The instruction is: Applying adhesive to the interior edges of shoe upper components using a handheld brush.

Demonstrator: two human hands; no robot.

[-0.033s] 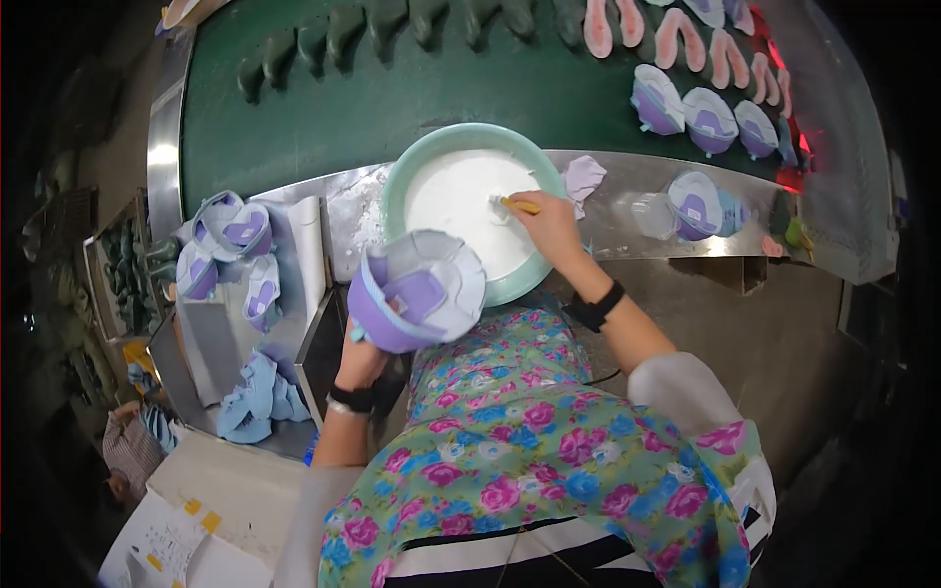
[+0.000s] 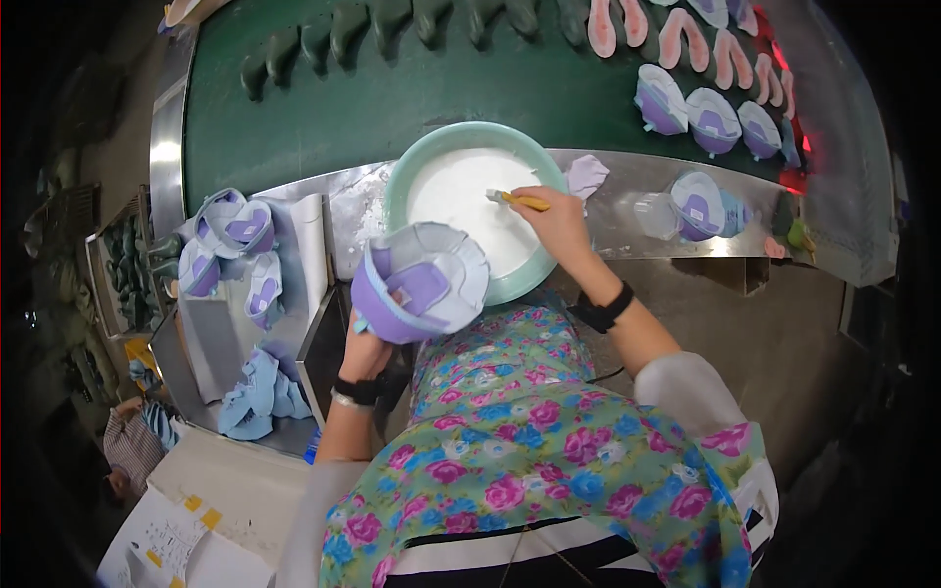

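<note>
My left hand (image 2: 365,353) is closed around the underside of a purple and pale-blue shoe upper (image 2: 392,309), whose wide opening faces up. The upper hangs just in front of the near-left rim of a mint-green basin (image 2: 556,178). White liquid (image 2: 443,191) fills much of that basin. Pinched in my right hand (image 2: 561,230) is a brush (image 2: 524,201) with a yellow handle. Its pale head is over the white liquid; whether it touches the surface I cannot tell.
Dark green shoe lasts (image 2: 351,34) and pink insoles (image 2: 683,41) line the green conveyor belt (image 2: 284,127). More uppers sit at the belt's right (image 2: 713,122) and on a left-hand stand (image 2: 247,225). A crumpled cloth (image 2: 586,176) lies beside the basin. A person (image 2: 132,441) is at far left.
My right hand has drawn the brush head up from the white liquid and turned it leftward. The upper in my left hand has shifted slightly up and right.
</note>
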